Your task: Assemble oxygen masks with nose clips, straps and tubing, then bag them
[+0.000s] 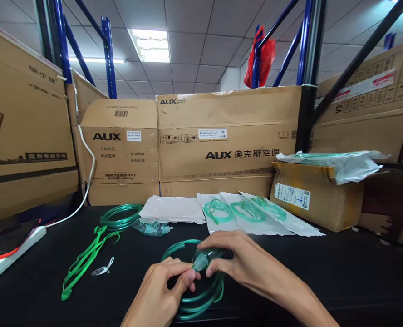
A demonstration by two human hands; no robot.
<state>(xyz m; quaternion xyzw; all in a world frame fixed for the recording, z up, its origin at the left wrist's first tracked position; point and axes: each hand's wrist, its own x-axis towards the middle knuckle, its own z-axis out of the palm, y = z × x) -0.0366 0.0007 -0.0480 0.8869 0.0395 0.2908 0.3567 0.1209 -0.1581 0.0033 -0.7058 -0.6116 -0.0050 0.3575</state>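
In the head view, my right hand [227, 256] curls its fingers and thumb around a clear, greenish breathing mask [217, 253]. The mask's teal connector [200, 262] points down to the left. My left hand [169, 281] pinches the narrow end of that connector between thumb and forefinger; whether a tube end is inside the pinch is hidden. Coiled green tubing [196, 311] lies on the black table under both hands, partly covered by them.
To the left lie a green elastic strap [86, 261], a small clear clip-like piece [102, 269], another green tubing coil [121, 217] and clear plastic parts [152, 227]. White packets [218, 211] with green tubing stand behind. Cardboard boxes [228, 141] line the back; a smaller carton [317, 200] sits right.
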